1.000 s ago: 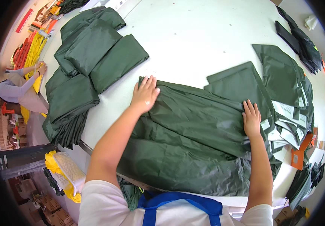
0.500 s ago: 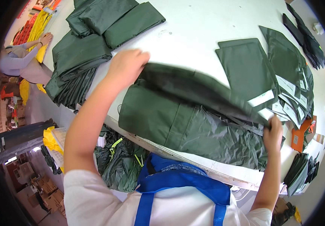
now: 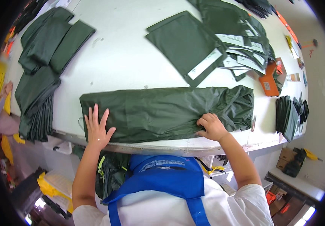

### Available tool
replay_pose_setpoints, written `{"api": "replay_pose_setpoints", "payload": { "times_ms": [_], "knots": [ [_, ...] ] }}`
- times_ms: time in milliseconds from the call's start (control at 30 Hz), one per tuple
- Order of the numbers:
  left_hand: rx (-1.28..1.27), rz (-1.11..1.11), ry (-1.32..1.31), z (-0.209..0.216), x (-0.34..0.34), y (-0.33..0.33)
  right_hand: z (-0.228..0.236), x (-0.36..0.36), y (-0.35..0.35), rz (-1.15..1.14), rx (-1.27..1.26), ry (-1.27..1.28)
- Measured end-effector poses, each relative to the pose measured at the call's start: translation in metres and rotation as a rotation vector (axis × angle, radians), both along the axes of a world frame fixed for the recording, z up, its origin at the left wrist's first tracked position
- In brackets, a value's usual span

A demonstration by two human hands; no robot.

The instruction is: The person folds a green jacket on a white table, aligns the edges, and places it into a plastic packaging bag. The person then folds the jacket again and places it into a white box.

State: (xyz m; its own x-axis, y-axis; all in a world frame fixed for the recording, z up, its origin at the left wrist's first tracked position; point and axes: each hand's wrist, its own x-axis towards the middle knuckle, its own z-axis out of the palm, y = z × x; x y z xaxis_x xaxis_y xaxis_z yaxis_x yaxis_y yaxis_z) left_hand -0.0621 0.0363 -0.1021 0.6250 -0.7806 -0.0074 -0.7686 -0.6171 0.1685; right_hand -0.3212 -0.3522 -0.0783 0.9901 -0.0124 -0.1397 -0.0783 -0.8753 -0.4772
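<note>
A dark green folded garment (image 3: 151, 113) of thin, slightly shiny fabric lies in a long strip along the near edge of the white table (image 3: 113, 45). It is smoother on the left and crumpled toward its right end. My left hand (image 3: 97, 128) rests on its left end, fingers spread flat. Right of the middle, my right hand (image 3: 212, 128) bears on the fabric near its lower edge with bent fingers drawn together; the fingertips are partly hidden.
Folded green garments (image 3: 42, 64) are piled at the left. Flat green pouches (image 3: 187, 45) with white labels overlap at the back right. An orange box (image 3: 270, 81), small scissors-like tool (image 3: 253, 123) and dark folded stack (image 3: 287, 116) sit at the right. A co-worker's hand (image 3: 8, 88) shows far left.
The raised flap of the garment has come down, making a narrower strip. Both hands have lowered onto it; the left hand has let go and spread its fingers. The view has shifted right.
</note>
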Motion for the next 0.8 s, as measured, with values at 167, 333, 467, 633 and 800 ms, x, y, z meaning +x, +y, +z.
{"api": "replay_pose_setpoints", "payload": {
  "times_ms": [167, 333, 467, 633, 800],
  "knots": [
    [-0.005, 0.008, -0.036, -0.033, -0.001, 0.002, 0.017, -0.023, -0.149, -0.546, -0.316, -0.321],
    [-0.059, -0.005, -0.025, -0.044, 0.002, -0.001, 0.001, -0.019, -0.232, -0.342, -0.299, 0.154],
    [-0.055, -0.003, -0.004, -0.051, 0.001, -0.002, -0.036, -0.017, -0.236, -0.447, -0.231, -0.011],
    [-0.006, -0.03, 0.005, -0.046, 0.006, 0.0, -0.018, -0.009, -0.203, -0.519, -0.644, 0.409],
    [-0.034, -0.001, 0.019, -0.045, 0.004, 0.002, 0.026, 0.06, 0.026, -0.249, -0.147, -0.038]
  ]
}}
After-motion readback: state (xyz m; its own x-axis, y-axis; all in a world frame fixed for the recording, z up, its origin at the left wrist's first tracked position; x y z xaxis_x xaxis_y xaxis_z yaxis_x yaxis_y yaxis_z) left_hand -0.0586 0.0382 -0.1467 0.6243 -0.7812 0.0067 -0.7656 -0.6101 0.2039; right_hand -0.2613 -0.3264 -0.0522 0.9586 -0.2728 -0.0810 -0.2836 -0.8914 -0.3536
